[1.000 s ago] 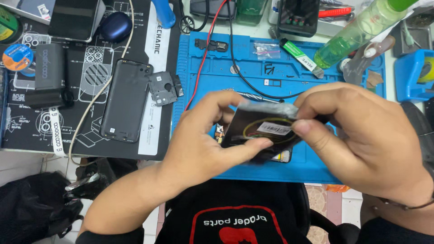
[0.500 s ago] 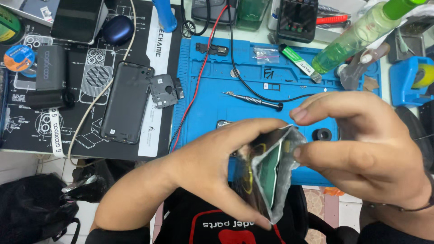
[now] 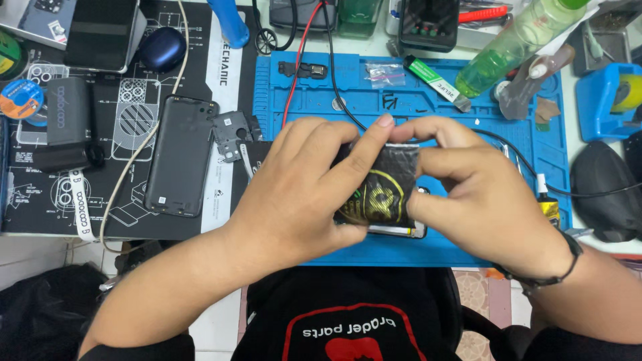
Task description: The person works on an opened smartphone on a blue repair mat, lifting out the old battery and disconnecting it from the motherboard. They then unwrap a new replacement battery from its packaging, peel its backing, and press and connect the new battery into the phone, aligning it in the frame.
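Note:
Both of my hands grip a small black foil pouch (image 3: 382, 190) with a yellow-green emblem, held just above the blue work mat (image 3: 435, 87). My left hand (image 3: 301, 184) wraps its left edge, index finger stretched across the top. My right hand (image 3: 478, 187) pinches its right edge and top. A phone body (image 3: 401, 231) peeks out on the mat beneath the pouch.
A dark phone back cover (image 3: 182, 155) and a small grey camera frame part (image 3: 232, 134) lie on the black mat at left. A green bottle (image 3: 518, 43), a flux tube (image 3: 435, 79), red and black cables (image 3: 314, 60) and a blue tape dispenser (image 3: 612, 100) stand around the blue mat.
The pouch was held on edge with its opening spread apart; now it lies flat between both hands, facing up. The hands have risen toward the mat's middle.

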Action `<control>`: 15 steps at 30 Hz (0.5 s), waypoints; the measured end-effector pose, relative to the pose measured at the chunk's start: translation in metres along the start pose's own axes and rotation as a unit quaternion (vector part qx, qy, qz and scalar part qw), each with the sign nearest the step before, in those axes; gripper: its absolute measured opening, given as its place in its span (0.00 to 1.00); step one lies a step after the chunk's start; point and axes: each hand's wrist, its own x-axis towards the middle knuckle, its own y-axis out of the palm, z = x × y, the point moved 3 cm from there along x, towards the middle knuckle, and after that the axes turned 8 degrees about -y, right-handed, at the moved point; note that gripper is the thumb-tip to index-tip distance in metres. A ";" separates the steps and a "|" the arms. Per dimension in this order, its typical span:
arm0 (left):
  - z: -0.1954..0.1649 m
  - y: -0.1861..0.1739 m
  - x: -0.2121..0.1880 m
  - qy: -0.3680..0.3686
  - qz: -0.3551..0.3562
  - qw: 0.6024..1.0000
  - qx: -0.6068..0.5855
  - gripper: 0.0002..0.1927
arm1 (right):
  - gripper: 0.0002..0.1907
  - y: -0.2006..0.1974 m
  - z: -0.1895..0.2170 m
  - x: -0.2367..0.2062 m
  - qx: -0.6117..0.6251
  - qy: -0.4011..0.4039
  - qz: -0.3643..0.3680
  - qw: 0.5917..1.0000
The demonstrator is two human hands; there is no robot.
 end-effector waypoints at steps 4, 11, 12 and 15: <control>0.007 -0.002 0.003 -0.032 0.001 0.999 0.019 0.55 | 0.09 -0.002 -0.011 -0.005 0.156 0.044 -0.099 0.982; 0.019 -0.014 0.000 -0.050 0.024 0.998 0.033 0.55 | 0.03 -0.022 -0.031 -0.030 0.457 0.058 -0.251 0.851; 0.022 -0.017 -0.001 -0.056 0.036 0.997 0.036 0.55 | 0.03 -0.025 -0.035 -0.036 0.451 0.051 -0.271 0.849; 0.032 -0.027 -0.004 -0.064 0.056 0.994 0.062 0.55 | 0.06 -0.033 -0.048 -0.053 0.472 0.028 -0.310 0.825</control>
